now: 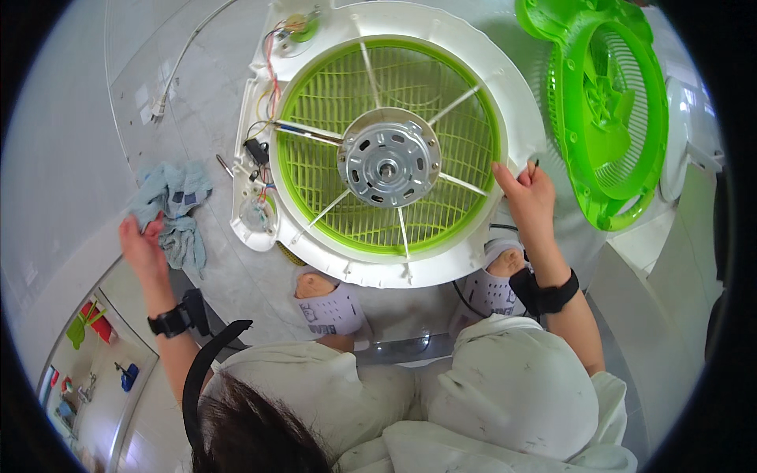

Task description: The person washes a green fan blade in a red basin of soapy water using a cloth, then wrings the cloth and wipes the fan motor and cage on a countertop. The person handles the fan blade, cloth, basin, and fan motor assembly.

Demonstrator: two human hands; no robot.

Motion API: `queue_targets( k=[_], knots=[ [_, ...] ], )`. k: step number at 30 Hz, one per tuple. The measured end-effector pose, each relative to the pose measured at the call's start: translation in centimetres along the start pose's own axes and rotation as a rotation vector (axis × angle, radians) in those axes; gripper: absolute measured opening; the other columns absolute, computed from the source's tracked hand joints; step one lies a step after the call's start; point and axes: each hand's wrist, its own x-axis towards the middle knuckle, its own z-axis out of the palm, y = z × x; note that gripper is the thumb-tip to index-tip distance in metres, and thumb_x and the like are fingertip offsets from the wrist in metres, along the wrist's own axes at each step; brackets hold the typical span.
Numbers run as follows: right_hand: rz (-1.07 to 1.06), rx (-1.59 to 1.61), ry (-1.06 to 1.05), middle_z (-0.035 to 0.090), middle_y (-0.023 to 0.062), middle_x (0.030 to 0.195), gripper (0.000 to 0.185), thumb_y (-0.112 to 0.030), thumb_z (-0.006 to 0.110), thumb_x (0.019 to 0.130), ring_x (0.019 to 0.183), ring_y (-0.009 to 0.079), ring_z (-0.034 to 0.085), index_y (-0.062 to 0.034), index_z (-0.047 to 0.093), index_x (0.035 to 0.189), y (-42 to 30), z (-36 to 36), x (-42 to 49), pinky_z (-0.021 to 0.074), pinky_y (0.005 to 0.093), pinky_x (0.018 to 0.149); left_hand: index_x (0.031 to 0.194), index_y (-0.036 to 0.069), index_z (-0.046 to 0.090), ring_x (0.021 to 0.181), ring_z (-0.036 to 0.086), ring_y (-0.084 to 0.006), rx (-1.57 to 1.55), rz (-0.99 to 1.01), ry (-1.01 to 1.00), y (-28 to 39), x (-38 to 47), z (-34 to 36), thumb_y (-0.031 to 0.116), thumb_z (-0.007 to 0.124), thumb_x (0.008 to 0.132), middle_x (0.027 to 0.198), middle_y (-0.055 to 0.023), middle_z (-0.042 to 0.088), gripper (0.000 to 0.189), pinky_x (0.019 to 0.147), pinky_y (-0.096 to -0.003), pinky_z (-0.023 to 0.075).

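A white plastic fan housing lies before me, open to show a round metal motor held by thin white spokes. Behind the motor is a lime-green grille. At the housing's right edge, the thumb of my right hand lies over the rim with the fingers curled. A small dark tip shows by those fingers; I cannot tell what it is. On the left, my left hand pinches the edge of a crumpled light-blue cloth. Loose coloured wires run along the housing's left side.
A bright green fan cover leans at the right. Left of the housing, a screwdriver-like metal tip pokes out near a white power plug. My feet in white clogs are close below the housing. A sink area is at lower left.
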Motion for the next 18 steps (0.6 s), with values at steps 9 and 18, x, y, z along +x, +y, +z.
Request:
queue_targets(
  k=[9, 18],
  knots=[
    [-0.288, -0.072, 0.056, 0.055, 0.0062, 0.062, 0.023, -0.012, 0.065, 0.064, 0.056, 0.0093, 0.046, 0.0038, 0.051, 0.073, -3.1, 0.5, 1.8, 0.0405, 0.0259, 0.053, 0.125, 0.0, 0.042, 0.116, 0.045, -0.026, -0.482, -0.078, -0.582, 16.6, -5.4, 4.9, 0.017, 0.038, 0.094, 0.124, -0.0168, 0.048, 0.036, 0.102, -0.0432, 0.0301],
    [-0.309, -0.011, -0.005, 0.04, -0.0018, 0.06, 0.026, -0.008, 0.066, 0.065, 0.057, 0.0062, 0.033, -0.0027, 0.041, 0.067, -1.6, 0.8, 2.8, 0.0319, 0.0216, 0.05, 0.122, 0.0, 0.045, 0.11, 0.05, -0.0241, -0.586, -0.099, -0.837, 18.7, -4.2, 17.3, 0.018, 0.039, 0.094, 0.119, -0.0149, 0.052, 0.033, 0.096, -0.0387, 0.0381]
  ],
)
